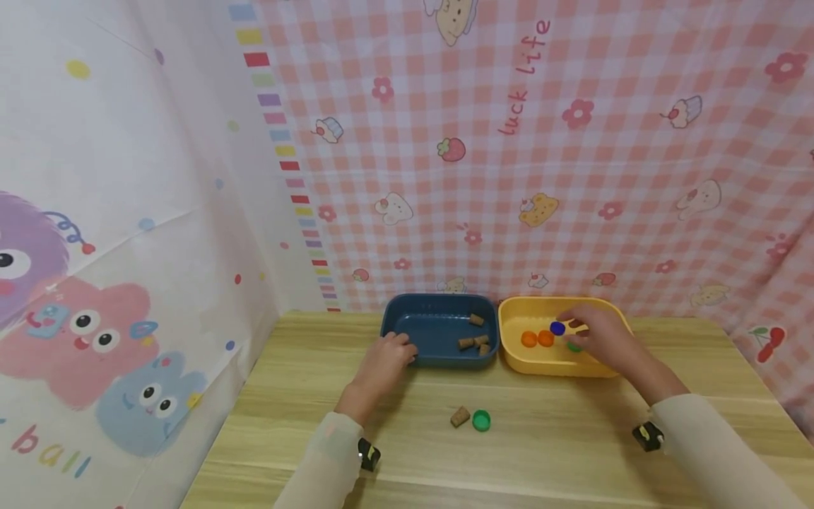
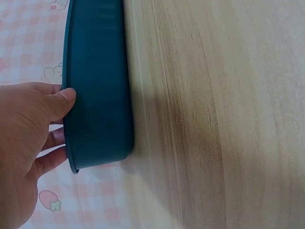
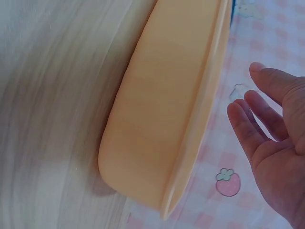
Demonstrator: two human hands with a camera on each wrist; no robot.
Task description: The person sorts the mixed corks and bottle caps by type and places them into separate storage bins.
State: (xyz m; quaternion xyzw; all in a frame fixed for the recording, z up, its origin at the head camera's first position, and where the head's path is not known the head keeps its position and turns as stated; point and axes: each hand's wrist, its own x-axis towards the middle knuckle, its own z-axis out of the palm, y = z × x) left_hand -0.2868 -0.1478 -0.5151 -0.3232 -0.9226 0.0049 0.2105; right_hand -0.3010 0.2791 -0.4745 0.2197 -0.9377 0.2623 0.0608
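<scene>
My left hand [image 1: 384, 357] grips the near left rim of a dark blue tray [image 1: 429, 329], thumb outside and fingers over the edge. Several corks [image 1: 467, 343] lie in that tray's right part. Over the yellow tray [image 1: 553, 366], my right hand [image 1: 598, 336] hovers with thumb and fingers apart; the right wrist view shows nothing between them. A blue cap [image 1: 557, 328] appears just left of its fingertips; whether it is resting or falling I cannot tell. Two orange caps [image 1: 529, 339] and a partly hidden green cap [image 1: 574, 346] are in the yellow tray.
On the wooden table [image 1: 394, 459], in front of the trays, a cork [image 1: 460, 416] lies beside a green cap [image 1: 481, 420]. The trays stand side by side against a pink checked cloth [image 1: 483, 177]. A white printed cloth [image 1: 159, 268] hangs at the left.
</scene>
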